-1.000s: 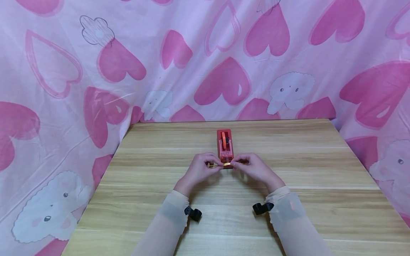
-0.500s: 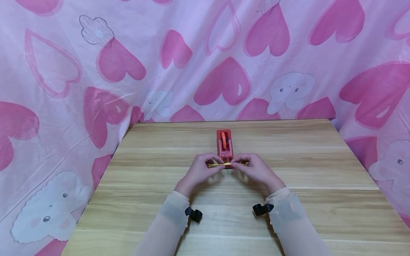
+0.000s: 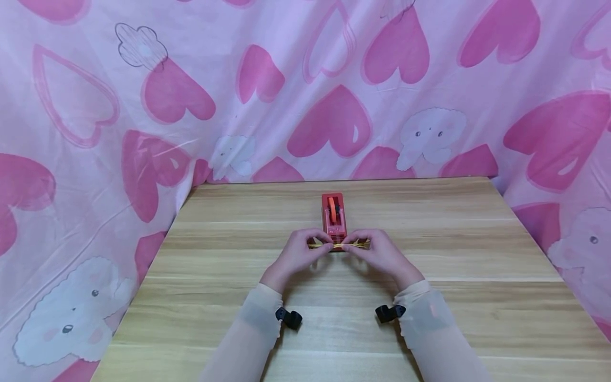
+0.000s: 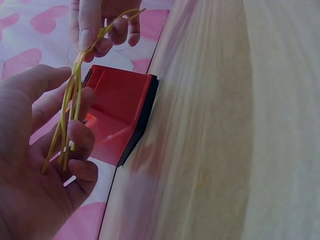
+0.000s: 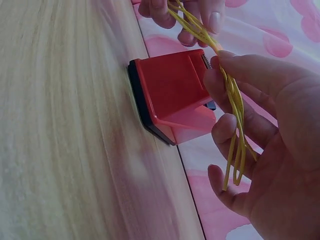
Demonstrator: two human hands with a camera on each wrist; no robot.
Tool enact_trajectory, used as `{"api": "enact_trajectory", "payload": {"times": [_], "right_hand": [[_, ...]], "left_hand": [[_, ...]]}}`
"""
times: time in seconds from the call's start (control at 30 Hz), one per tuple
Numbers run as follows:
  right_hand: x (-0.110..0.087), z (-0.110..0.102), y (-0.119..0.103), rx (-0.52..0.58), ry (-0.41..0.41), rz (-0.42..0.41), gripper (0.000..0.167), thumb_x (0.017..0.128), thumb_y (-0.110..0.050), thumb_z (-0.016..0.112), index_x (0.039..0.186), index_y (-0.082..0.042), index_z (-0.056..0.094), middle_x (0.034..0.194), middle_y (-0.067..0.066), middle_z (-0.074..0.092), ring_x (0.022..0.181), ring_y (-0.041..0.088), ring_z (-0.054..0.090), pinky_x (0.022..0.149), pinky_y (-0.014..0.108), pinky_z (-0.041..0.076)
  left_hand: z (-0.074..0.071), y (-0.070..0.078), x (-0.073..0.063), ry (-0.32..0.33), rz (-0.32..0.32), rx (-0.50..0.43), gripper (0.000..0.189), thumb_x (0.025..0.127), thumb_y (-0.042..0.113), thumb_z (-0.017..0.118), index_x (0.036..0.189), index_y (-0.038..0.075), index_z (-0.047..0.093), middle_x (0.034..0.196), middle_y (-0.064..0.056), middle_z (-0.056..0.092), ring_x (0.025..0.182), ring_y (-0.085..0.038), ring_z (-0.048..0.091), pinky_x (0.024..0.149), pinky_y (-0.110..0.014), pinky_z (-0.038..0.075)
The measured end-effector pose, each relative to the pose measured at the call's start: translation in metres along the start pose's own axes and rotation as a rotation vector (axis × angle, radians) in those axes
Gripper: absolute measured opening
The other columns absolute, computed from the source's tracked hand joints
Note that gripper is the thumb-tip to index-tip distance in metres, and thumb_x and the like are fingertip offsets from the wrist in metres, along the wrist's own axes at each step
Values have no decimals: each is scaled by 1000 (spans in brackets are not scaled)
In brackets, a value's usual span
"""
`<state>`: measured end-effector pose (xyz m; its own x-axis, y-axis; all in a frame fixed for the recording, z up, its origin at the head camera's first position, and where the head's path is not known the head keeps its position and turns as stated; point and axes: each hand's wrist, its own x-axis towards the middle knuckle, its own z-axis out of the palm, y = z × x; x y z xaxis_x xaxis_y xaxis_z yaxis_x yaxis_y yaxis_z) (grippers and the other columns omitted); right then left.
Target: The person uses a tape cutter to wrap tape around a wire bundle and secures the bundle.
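At the head view's centre, the left hand (image 3: 297, 253) and right hand (image 3: 380, 255), fingertips close to each other, both pinch a bundle of yellow strands (image 5: 232, 91) held lengthwise between them, just in front of the red tape dispenser (image 3: 335, 218) on the wooden table (image 3: 339, 329)

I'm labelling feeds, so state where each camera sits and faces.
Head: on the head, facing forward and down at the table; left hand, right hand and forearms show.
Left wrist: on that wrist, facing yellow strands; left hand near, right beyond.
Right wrist: on that wrist, facing the strands; right hand near, left beyond.
Wrist views share the red tape dispenser.
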<state>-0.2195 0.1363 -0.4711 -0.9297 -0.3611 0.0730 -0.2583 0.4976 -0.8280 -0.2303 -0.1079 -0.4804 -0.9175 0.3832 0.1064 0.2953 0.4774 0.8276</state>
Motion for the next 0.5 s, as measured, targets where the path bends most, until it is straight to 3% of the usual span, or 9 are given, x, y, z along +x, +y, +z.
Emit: {"api": "enact_trajectory", "payload": {"times": [0.23,0.5], "right_hand": [[0,1,0,-29,12,-36,7,94,-27,78,100,-27,80,107,-8,77,101,15,68,90,38,52],[0,1,-2,-83,39,-61,9,90,-24,82,96,-31,82,100,-12,77,98,12,68,83,36,51]], "left_hand": [[-1,-2,1,-63,-31,-2,7,95,29,76,102,27,77,107,8,73,95,-15,63,81,-33,53],[-2,-1,1,-59,-36,28,7,93,29,78,100,28,77,106,8,73,92,-16,61,78,-32,51]]}}
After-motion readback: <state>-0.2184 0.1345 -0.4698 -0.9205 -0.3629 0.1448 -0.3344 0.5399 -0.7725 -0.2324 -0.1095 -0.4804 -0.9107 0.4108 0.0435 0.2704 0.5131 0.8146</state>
